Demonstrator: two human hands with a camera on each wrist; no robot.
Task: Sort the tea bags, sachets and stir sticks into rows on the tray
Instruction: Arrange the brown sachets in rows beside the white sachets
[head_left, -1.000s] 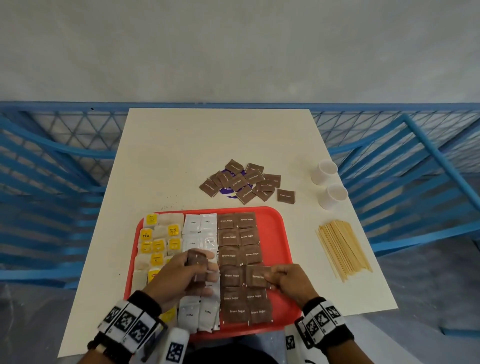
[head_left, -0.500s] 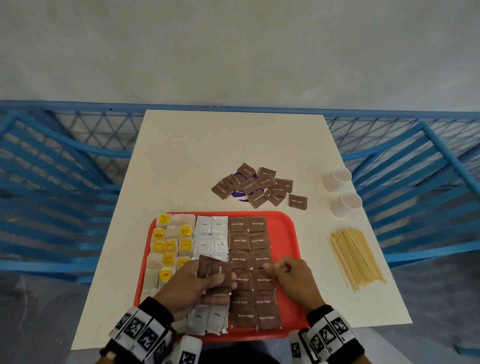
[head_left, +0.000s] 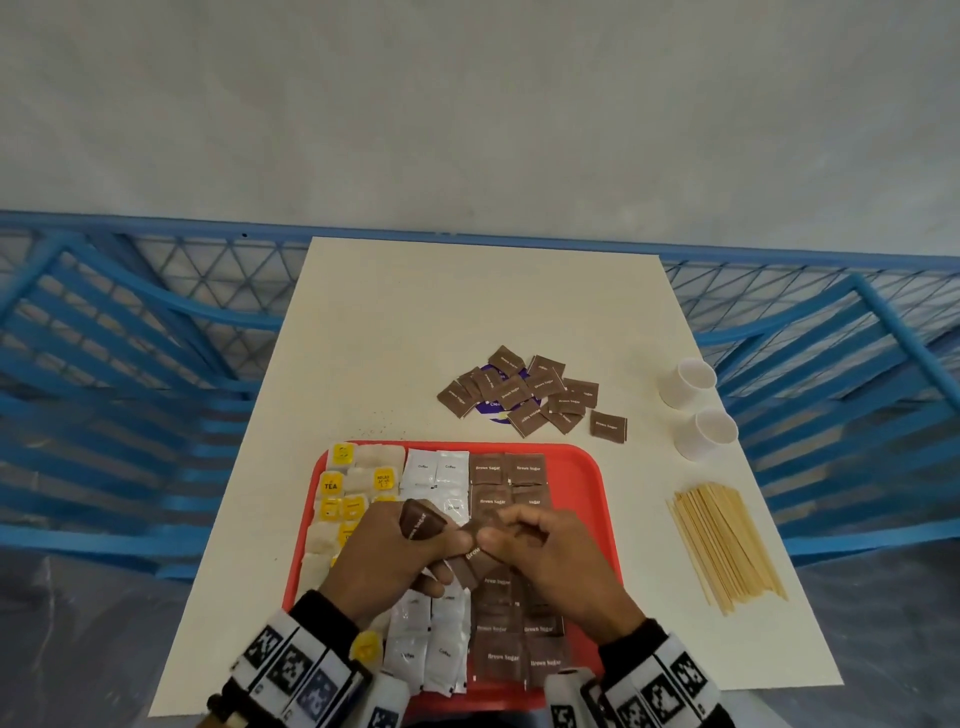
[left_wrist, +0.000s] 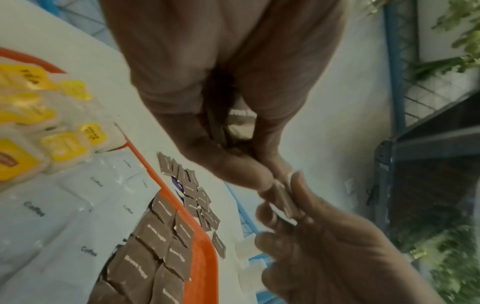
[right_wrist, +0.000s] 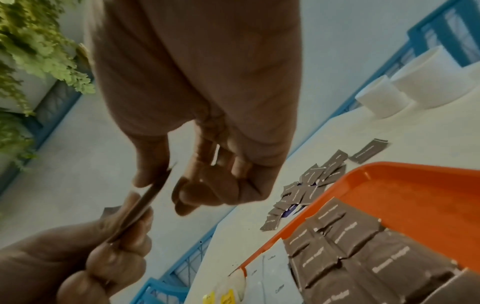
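Observation:
Both hands meet above the middle of the red tray (head_left: 579, 467). My left hand (head_left: 441, 543) grips a small stack of brown sugar sachets (head_left: 420, 522). My right hand (head_left: 506, 535) pinches one brown sachet (head_left: 475, 560) at the stack's near edge. In the left wrist view that sachet (left_wrist: 284, 198) shows edge-on between the fingertips of both hands. On the tray lie columns of yellow-tagged tea bags (head_left: 343, 483), white coffee sachets (head_left: 434, 473) and brown sugar sachets (head_left: 506, 470). The hands hide the middle of these columns.
A loose pile of brown sachets (head_left: 524, 395) lies on the cream table beyond the tray. Wooden stir sticks (head_left: 727, 545) lie in a bundle to the tray's right. Two white cups (head_left: 688, 382) (head_left: 706, 431) stand at the right edge. Blue railing surrounds the table.
My right hand has left the brown column on the tray and moved left to the stack in my left hand, now pinching a sachet there. The left hand has shifted slightly right.

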